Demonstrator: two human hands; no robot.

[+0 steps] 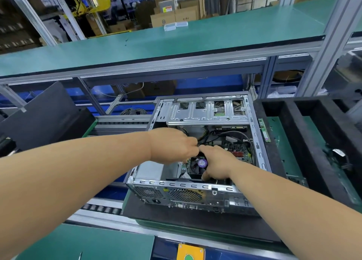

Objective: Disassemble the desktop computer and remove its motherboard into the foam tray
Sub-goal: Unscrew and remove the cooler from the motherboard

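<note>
From my head camera, I look down on the open computer case [205,189] lying on its side on a dark mat [148,210] over the roller conveyor [101,207]. Both my bare arms reach into it.

My left hand [172,145] is over the middle of the case, knuckles up, fingers curled down and inward toward the cables [203,137]. The fingertips are hidden under the hand, so I cannot tell whether they pinch anything.

My right hand [217,161] lies just beside it, almost touching at the forefinger. It rests over the cooler fan [198,164] with the purple sticker, thumb bent down at the fan's near edge, the other fingers curved around its far side. It looks like a grip on the fan housing, though the fingertips are hidden.

The motherboard [240,152] is still inside the case, its green surface and red slots showing to the right of my right hand. The drive cage [207,110] spans the far end of the case.

The black foam tray [293,126] stands just right of the case, with a green memory stick [264,130] on its near rim. A dark side panel [41,114] leans at the left. A green shelf [176,42] runs across above.
</note>
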